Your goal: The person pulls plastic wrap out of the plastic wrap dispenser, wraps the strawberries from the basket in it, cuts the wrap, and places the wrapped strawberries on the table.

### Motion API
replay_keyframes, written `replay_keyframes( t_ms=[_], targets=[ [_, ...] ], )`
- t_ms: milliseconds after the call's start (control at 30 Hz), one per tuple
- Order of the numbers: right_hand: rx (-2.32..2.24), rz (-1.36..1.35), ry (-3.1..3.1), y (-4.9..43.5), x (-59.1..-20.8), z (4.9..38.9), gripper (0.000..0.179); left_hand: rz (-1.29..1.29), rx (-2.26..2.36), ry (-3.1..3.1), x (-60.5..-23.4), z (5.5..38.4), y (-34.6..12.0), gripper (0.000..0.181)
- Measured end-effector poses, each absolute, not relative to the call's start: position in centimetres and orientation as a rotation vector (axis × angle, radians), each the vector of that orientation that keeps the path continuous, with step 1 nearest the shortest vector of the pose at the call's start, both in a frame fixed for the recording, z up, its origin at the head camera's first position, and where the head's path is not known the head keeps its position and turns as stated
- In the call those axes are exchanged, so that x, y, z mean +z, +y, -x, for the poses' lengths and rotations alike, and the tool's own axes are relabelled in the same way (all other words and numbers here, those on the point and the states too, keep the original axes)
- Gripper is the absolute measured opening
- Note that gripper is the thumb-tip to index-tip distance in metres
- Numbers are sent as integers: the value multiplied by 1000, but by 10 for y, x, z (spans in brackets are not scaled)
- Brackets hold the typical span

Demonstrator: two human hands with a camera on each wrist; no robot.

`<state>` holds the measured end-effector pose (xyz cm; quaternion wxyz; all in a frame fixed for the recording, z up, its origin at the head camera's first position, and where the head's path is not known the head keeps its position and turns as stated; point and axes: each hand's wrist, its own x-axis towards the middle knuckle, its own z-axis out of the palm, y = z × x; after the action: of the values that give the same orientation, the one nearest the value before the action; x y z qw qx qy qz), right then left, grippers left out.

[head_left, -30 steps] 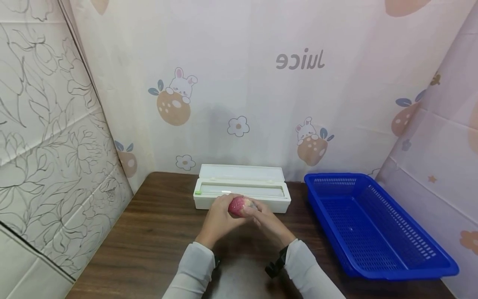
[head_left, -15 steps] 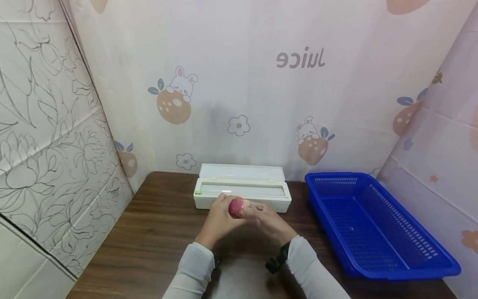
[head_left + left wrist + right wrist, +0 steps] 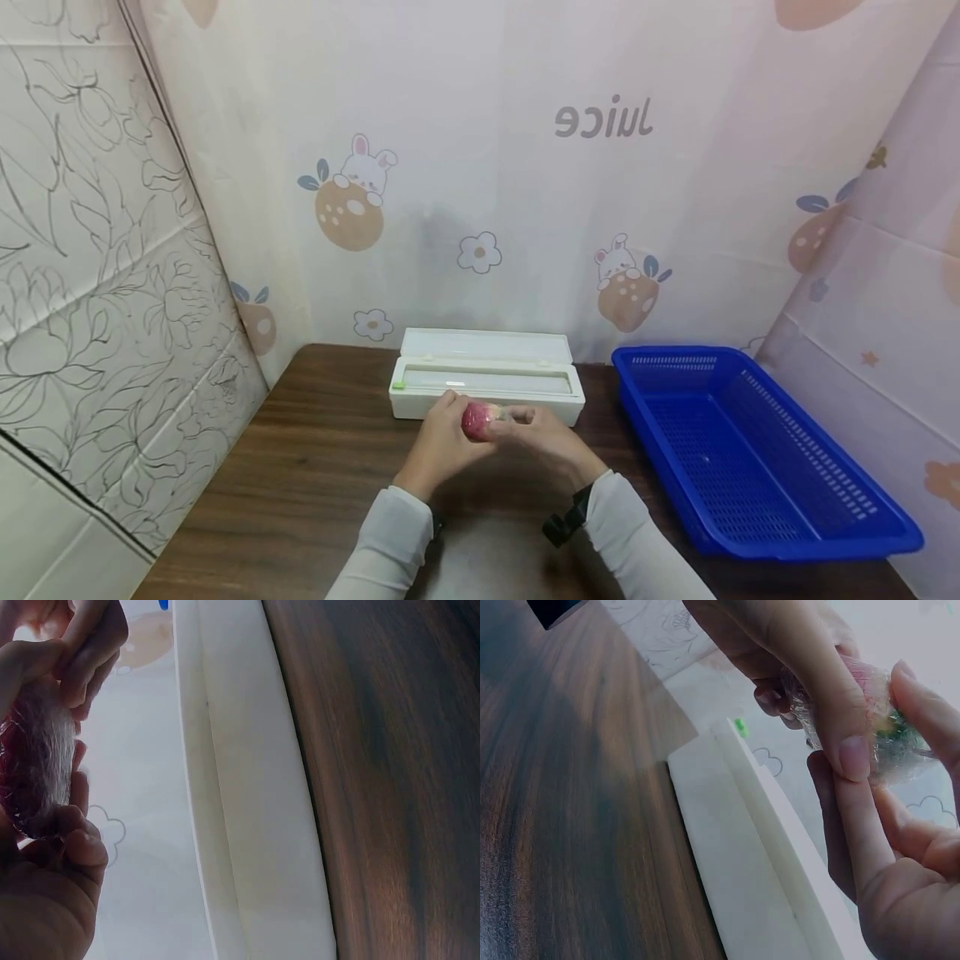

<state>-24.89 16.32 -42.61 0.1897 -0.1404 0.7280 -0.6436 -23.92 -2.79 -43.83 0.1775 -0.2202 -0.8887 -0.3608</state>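
Observation:
A red fruit with a yellowish end (image 3: 476,422), wrapped in clear cling film, is held up in front of the white cling film dispenser (image 3: 487,408). My left hand (image 3: 441,446) grips its red body, fingers and thumb curled round it. My right hand (image 3: 553,442) pinches the gathered film at the yellowish end. In the right wrist view this film (image 3: 900,754) is crumpled, with some green showing through. Seen from the left wrist, the film over the fruit (image 3: 34,765) is stretched and shiny. The fingers hide part of the fruit.
The dispenser's lid (image 3: 486,345) stands raised at the back, and a green slider (image 3: 398,386) sits at its left end. A blue plastic basket (image 3: 660,467) stands on the right of the brown wooden table (image 3: 300,467). Behind the table hangs a printed curtain (image 3: 480,167).
My right hand has shifted slightly right, its fingers drawing to the film at the fruit's end. The fruit has turned a little in my left hand, which stays nearly in place.

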Motion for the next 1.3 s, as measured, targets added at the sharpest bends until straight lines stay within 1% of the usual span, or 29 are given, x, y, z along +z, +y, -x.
replay_keyframes(
  t_ms=[333, 567, 733, 800, 900, 1000, 1067, 1167, 1233, 1300],
  targets=[
    [-1797, 297, 2162, 161, -426, 244, 30, 615, -1047, -2539, -438, 240, -26, 47],
    [-1848, 224, 2262, 158, -429, 244, 37, 601, -1017, -2509, -442, 244, -27, 43],
    [-1884, 232, 2274, 159, -430, 244, 41, 608, -1019, -2520, -444, 247, -27, 46],
    [-1867, 230, 2292, 160, -431, 244, 42, 608, -1049, -2548, -444, 246, -27, 52],
    [-1853, 219, 2304, 165, -431, 245, 42, 628, -1208, -2580, -443, 245, -28, 65],
    [-1859, 199, 2318, 169, -430, 246, 42, 615, -1525, -2588, -439, 244, -31, 74],
    [-1862, 200, 2337, 171, -429, 247, 44, 610, -1794, -2549, -436, 244, -33, 70],
    [-1859, 190, 2368, 174, -426, 247, 45, 617, -2138, -2437, -433, 246, -36, 56],
    [-1868, 189, 2359, 174, -425, 247, 45, 652, -2254, -2385, -431, 247, -37, 50],
    [-1873, 185, 2349, 174, -421, 245, 44, 666, -2287, -2365, -428, 247, -38, 48]
  ],
)
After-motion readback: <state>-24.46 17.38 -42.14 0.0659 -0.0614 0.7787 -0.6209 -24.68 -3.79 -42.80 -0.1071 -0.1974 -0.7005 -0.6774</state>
